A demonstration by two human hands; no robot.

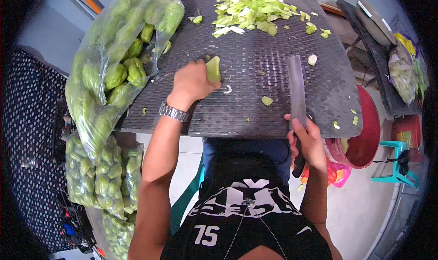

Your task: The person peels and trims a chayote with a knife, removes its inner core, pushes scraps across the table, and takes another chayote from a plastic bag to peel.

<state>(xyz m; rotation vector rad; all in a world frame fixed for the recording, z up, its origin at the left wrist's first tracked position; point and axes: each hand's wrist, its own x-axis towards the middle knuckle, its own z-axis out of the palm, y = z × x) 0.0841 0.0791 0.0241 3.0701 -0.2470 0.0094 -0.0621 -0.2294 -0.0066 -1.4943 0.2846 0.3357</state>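
My left hand, with a metal watch at the wrist, is closed round a green chayote on the dark woven tabletop. A flat cut face of it points right; my fingers hide the rest. My right hand grips a knife by its dark handle at the table's near edge. Its broad blade points away from me over the tabletop. Between both hands lies a small green slice. A pale round piece rests right of the blade tip.
A large clear bag of chayotes covers the table's left side. More filled bags stand below it. Thin green slices are heaped at the far edge. A red tub and turquoise stool stand to the right.
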